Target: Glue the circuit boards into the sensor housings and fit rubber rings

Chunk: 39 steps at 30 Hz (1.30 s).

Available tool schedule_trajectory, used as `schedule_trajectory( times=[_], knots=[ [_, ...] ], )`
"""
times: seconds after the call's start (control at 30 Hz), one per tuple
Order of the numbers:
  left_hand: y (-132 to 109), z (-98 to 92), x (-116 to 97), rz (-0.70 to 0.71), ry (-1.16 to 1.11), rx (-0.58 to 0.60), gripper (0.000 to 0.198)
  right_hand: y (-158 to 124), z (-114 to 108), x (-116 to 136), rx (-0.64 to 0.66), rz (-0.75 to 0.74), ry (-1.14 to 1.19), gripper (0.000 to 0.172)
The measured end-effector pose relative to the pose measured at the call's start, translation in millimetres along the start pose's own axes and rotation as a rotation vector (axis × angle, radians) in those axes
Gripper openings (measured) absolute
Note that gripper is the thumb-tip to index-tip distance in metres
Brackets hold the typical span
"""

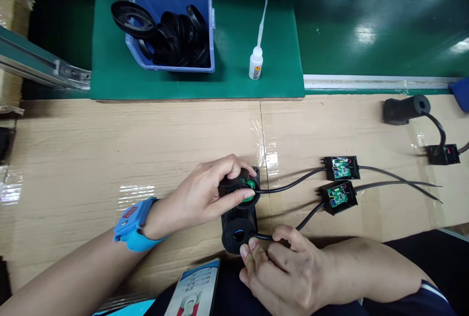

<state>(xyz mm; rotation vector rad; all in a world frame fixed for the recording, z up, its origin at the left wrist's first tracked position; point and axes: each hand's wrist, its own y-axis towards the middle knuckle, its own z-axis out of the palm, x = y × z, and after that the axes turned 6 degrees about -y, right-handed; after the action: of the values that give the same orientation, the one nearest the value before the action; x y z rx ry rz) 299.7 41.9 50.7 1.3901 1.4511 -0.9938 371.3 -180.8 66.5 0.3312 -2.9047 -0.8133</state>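
My left hand [205, 191], with a blue wrist strap [134, 225], is closed round a black cylindrical housing [257, 175]. Between its thumb and fingers a round green circuit board [250, 192] shows in the open end. Just below lies a second black housing [230, 239], its round end toward me. My right hand [284, 269] has its fingertips pressed together at that end, beside a black cable [262, 236]; the hand hides part of the cable, and what the fingertips pinch is unclear. The cables lead to two open black boxes [351, 168] with green boards inside.
A blue bin [212, 37] of black ring-shaped parts and a white dropper bottle [255, 64] stand on a green board [234, 84] at the back. Another black housing [401, 111] with a cabled box [443, 155] lies right. A printed card [198, 282] is near my lap.
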Motion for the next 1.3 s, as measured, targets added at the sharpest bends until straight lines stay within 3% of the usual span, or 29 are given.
schedule_trajectory(
  times=[0.07,0.17,0.33,0.53,0.73,1.07,1.2,1.3],
  knots=[
    [-1,-3.4,-1,0.021,0.003,0.022,0.034,-1,0,0,0.000,0.008,0.003,0.010],
    [-7,-11.8,-8,0.057,0.065,0.033,0.017,-2,0,0,0.004,-0.002,0.005,0.011],
    [-29,-15.5,-22,0.088,0.337,-0.064,0.009,-4,0,1,0.023,0.003,-0.005,0.012],
    [-37,3.1,-27,0.206,0.540,-0.088,0.061,-4,1,2,0.010,0.026,-0.001,0.009],
    [-26,6.7,-29,0.266,0.664,-0.089,0.052,-4,1,2,0.005,0.027,-0.006,0.010],
    [-26,7.1,-29,0.186,0.694,-0.047,0.056,-2,3,1,-0.033,0.048,0.001,0.011],
    [-21,1.0,-26,0.248,0.736,-0.010,0.052,1,-1,-13,-0.173,0.135,0.004,0.034],
    [-21,-0.4,-23,0.295,0.760,-0.010,0.052,5,-6,-27,-0.047,0.203,-0.063,0.057]
  ],
)
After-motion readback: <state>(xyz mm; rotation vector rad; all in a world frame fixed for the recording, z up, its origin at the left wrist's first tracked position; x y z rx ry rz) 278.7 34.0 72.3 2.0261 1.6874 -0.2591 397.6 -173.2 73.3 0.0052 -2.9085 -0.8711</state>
